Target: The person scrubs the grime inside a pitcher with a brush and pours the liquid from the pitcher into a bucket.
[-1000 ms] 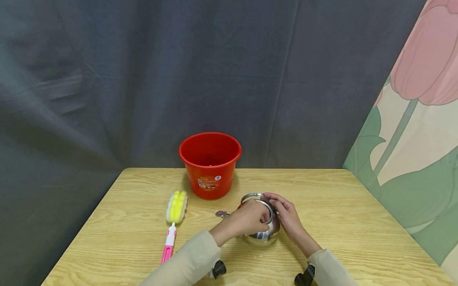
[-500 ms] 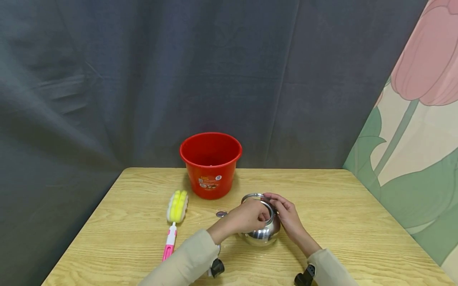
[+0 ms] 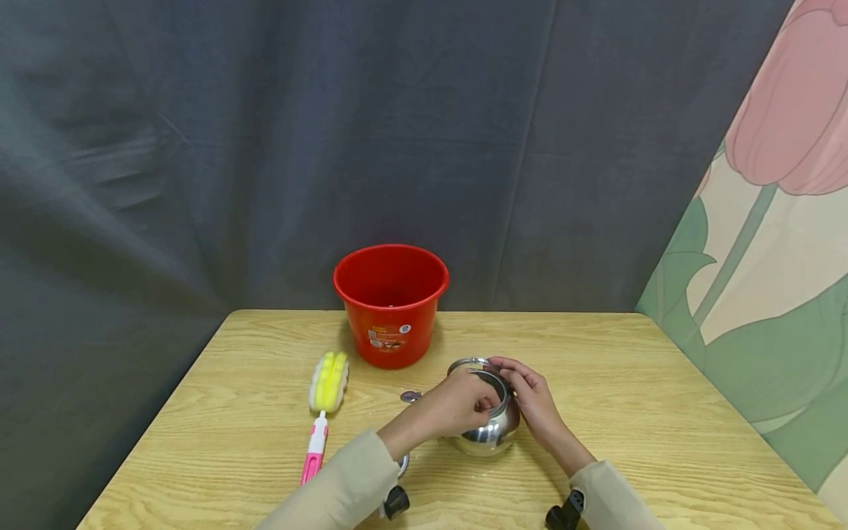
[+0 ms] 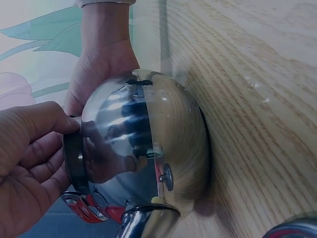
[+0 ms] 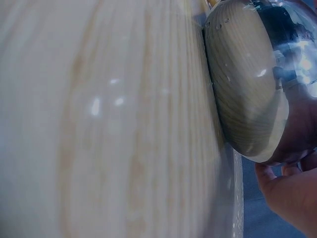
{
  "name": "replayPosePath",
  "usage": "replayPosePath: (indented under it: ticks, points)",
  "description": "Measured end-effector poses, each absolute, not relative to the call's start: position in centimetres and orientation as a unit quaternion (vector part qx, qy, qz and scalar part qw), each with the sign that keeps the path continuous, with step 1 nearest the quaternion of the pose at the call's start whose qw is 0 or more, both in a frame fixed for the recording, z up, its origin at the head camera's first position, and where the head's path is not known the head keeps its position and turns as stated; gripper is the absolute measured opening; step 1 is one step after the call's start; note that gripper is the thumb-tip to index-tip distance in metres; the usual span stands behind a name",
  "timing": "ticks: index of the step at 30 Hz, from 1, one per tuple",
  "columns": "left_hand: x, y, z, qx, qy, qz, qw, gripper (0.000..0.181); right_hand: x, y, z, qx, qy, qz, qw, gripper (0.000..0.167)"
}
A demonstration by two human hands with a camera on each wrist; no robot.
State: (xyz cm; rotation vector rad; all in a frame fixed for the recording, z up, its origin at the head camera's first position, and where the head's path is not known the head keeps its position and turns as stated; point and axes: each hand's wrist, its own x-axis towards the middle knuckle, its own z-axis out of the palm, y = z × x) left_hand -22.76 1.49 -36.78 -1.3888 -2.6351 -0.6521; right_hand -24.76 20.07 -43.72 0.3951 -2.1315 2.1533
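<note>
A shiny round metal kettle (image 3: 486, 434) stands on the table, its mouth facing up and its raised handle ring behind. My left hand (image 3: 450, 405) is over the mouth with bent fingers; in the left wrist view the left hand (image 4: 29, 158) pinches at the rim of the kettle (image 4: 119, 129), fingertips partly hidden. At the kettle's right shoulder, my right hand (image 3: 539, 412) holds the side near the handle with thumb and fingers. The right wrist view has the right hand's (image 5: 292, 193) fingertips touching the kettle's (image 5: 247, 79) underside edge in that picture.
Behind stands a red bucket (image 3: 391, 342). A brush with a yellow and white sponge head (image 3: 327, 383) and pink handle lies left of my forearm. A small shiny oval piece (image 3: 410, 396) shows left of the kettle, and a metal ring edge (image 3: 403, 464) beside my left sleeve.
My left hand and forearm have shifted slightly left, showing more of the kettle's dark mouth and the metal ring edge by the sleeve. My right hand has stayed in place.
</note>
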Motion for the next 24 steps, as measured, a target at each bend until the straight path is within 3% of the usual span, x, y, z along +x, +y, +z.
replayPosePath:
  ticks: [24]
  points:
    - [-22.26, 1.05, -36.14, -0.473, -0.84, -0.243, 0.103, 0.014, -24.75, 19.94, -43.67, 0.123, -0.697, 0.705, 0.046, 0.034]
